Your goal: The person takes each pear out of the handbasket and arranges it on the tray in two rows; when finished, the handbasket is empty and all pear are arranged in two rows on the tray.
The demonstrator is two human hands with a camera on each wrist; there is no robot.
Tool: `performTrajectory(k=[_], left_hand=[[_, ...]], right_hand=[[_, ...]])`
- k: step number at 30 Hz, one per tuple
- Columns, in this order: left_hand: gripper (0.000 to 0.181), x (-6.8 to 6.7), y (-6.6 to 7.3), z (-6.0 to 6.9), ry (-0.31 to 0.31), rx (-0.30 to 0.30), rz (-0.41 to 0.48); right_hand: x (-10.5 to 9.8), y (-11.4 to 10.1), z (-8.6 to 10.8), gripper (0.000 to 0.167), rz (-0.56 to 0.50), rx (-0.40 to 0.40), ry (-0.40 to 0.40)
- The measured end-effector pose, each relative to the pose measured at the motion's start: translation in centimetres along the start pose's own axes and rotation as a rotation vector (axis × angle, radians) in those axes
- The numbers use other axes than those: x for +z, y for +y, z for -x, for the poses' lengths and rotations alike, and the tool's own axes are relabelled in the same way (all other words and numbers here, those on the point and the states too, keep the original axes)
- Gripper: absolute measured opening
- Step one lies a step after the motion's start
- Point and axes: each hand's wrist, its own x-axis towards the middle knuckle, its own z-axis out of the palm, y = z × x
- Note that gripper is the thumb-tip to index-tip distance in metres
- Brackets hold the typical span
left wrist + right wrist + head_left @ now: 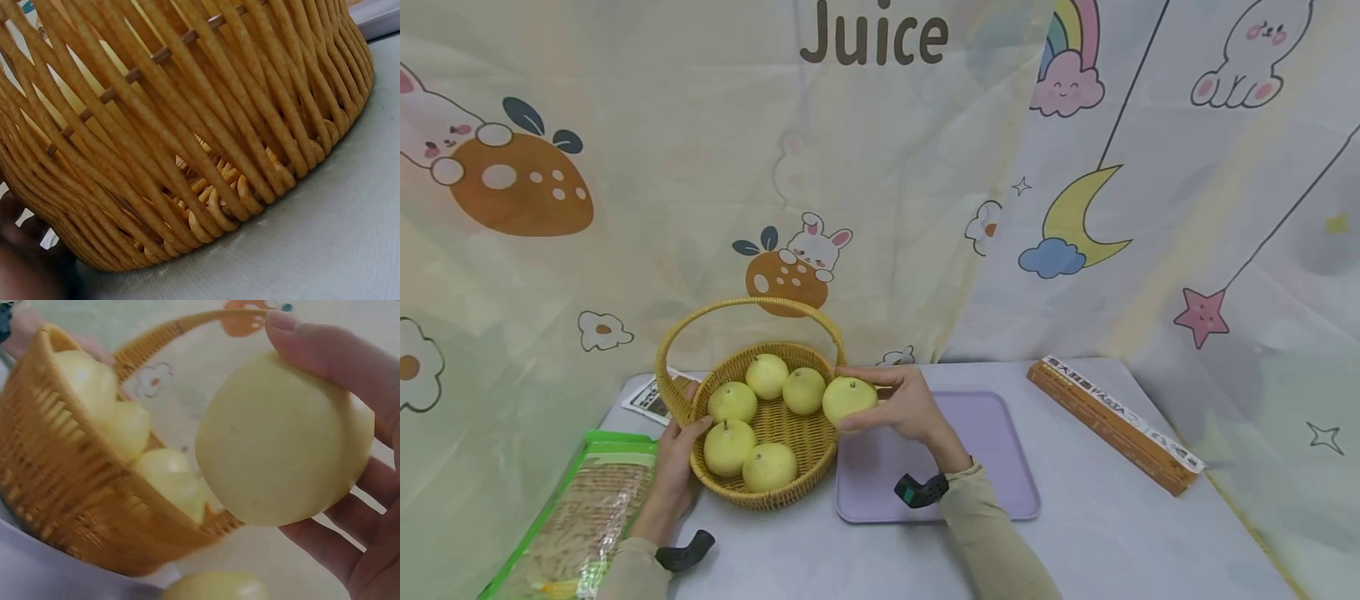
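A wicker basket with a tall handle stands at the table's middle left, holding several round yellow-green pears. My left hand grips the basket's left side near the foot of the handle; part of that hand shows dark in the left wrist view. With thumb and fingers, my right hand holds another pear at the basket's right rim, above the left edge of a lilac tray. A further pale yellow round thing is cut off at the bottom of the right wrist view.
On the left lies a clear, green-edged bag of brownish contents. Behind the basket's left side is a printed packet. A long brown pasta box lies at the right. A patterned curtain hangs behind the table.
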Motion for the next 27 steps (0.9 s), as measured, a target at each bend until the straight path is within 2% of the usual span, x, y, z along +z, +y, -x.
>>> performTrajectory(k=[9,14,27], left_hand=[[0.068,0.0,0.0,0.1,-0.003,-0.006,-0.009],[0.068,0.0,0.0,0.1,-0.002,-0.007,-0.016],[0.069,0.1,0.1,0.1,0.003,-0.004,-0.014]], right_hand=[[-3.5,-0.5,0.5,0.064,0.062,0.073,0.132],[-4.7,-0.4,0.8,0.065,0.079,0.102,0.162],[-7.4,-0.1,1.5,0.062,0.112,0.114,0.242]])
